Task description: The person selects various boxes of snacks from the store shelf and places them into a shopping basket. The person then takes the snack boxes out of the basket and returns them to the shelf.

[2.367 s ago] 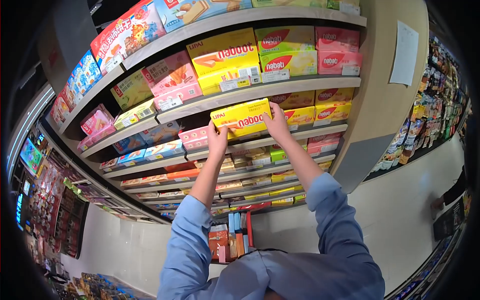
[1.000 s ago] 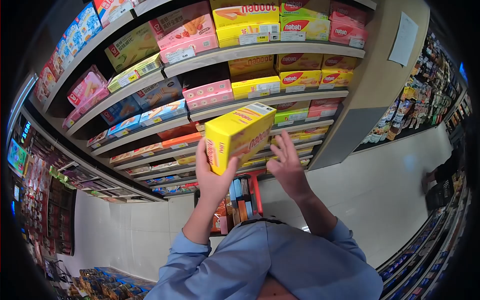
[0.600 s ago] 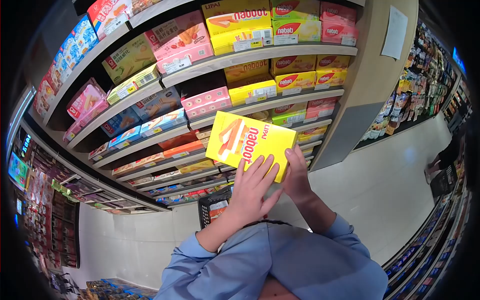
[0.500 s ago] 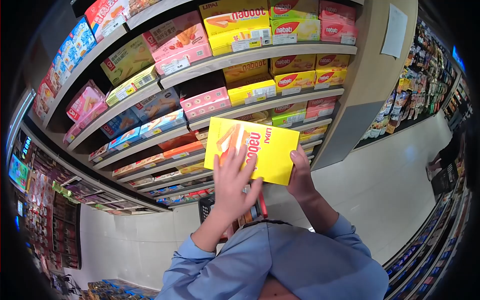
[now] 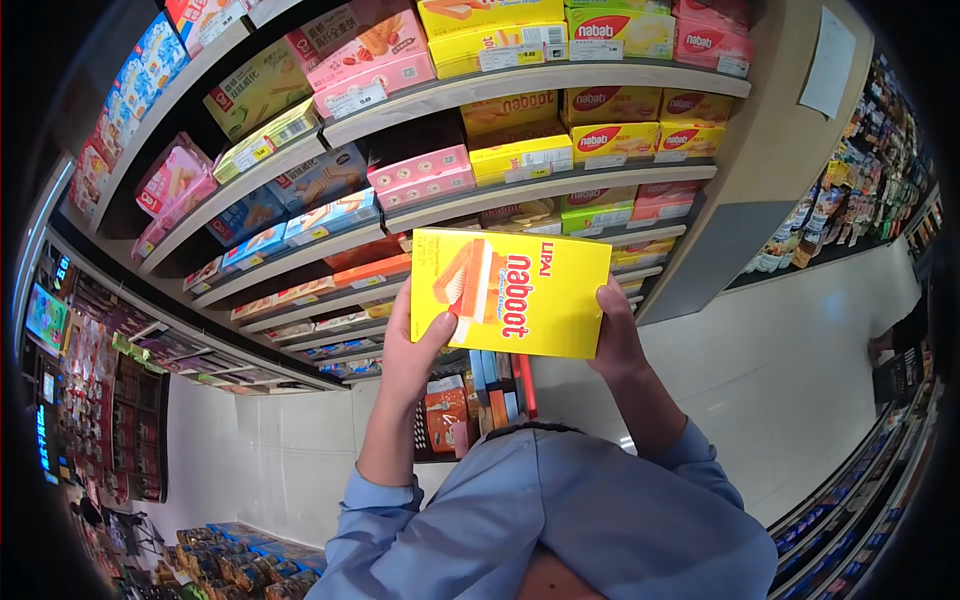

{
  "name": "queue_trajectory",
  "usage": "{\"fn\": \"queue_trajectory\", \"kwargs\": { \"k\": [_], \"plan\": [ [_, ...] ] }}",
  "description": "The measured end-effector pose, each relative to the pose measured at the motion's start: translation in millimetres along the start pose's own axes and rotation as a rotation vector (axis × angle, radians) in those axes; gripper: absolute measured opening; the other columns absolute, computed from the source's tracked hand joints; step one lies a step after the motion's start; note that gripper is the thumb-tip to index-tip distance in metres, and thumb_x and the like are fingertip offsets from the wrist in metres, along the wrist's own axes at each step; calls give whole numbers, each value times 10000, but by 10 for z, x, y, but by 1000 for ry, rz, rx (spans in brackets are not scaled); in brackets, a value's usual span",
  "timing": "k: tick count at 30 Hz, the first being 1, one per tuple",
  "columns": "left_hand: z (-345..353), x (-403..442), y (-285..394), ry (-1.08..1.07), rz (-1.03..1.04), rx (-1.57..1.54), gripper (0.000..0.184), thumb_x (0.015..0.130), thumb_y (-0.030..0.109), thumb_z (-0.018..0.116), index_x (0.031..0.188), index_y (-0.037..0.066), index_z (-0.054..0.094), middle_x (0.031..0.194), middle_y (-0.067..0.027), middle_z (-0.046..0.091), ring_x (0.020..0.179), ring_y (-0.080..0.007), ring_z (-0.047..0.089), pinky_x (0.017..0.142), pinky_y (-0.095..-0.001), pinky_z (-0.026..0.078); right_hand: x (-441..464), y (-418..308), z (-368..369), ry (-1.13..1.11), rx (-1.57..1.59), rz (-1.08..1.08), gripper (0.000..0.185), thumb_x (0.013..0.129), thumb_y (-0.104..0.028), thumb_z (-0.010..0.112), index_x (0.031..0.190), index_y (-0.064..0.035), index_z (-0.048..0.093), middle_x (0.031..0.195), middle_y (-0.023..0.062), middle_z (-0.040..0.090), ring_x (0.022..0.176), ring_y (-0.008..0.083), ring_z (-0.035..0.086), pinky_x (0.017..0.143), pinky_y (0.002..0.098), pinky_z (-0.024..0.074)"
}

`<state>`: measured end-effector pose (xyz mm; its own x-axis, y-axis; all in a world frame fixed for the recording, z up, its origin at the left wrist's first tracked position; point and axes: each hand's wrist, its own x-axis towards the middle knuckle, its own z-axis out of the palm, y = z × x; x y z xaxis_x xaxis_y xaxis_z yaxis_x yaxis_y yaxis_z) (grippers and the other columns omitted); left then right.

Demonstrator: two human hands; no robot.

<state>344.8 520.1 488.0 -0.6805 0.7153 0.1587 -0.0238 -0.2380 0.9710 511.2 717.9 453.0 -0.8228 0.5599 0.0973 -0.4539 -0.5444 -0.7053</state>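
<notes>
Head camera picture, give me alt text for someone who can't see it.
Two bare hands, the left and the right, hold a yellow wafer box by its ends, its lettering turned sideways. Behind it are curved store shelves of colorful boxes; below, a basket with packages sits on the floor.

Brightly lit — soft glare on the floor (image 5: 700, 405), shelves (image 5: 540, 78) bowed, corners black.

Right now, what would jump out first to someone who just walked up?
The bright yellow naboot wafer box, held front and center between the left hand and right hand, its lettering turned sideways. Behind it rise curved-looking shelves of colorful boxed snacks, while a basket of packages sits below on the floor.
</notes>
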Motion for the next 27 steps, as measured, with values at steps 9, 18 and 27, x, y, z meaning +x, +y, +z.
{"fn": "queue_trajectory", "kwargs": {
  "k": [9, 18, 27],
  "plan": [
    [-189, -114, -34, 5, -94, -174, 654, 856, 100, 729, 1419, -12, 414, 1321, -114, 588, 1188, -170, 578, 1023, -318, 442, 266, 223, -247, -101, 64, 133, 665, 832, -240, 616, 1427, -43, 395, 1244, 79, 574, 1102, 163, 603, 913, 334, 522],
    [-83, -221, -43, 124, -110, -128, 741, 821, 91, 763, 1442, -2, 369, 1328, -107, 581, 1195, -174, 578, 1031, -332, 447, 499, 327, -434, -159, 102, 209, 715, 832, -204, 634, 1468, -53, 345, 1305, 79, 547, 1178, 182, 564, 979, 329, 477],
    [128, -224, -211, 13, 185, 445, 832, 741, 111, 839, 1420, 59, 362, 1472, -167, 434, 1346, -244, 451, 1103, -406, 386, 651, -354, -880, -607, -135, 217, 966, 627, 109, 751, 1501, -55, 373, 1570, 160, 344, 1462, 255, 315, 1186, 397, 264]
  ]
}}
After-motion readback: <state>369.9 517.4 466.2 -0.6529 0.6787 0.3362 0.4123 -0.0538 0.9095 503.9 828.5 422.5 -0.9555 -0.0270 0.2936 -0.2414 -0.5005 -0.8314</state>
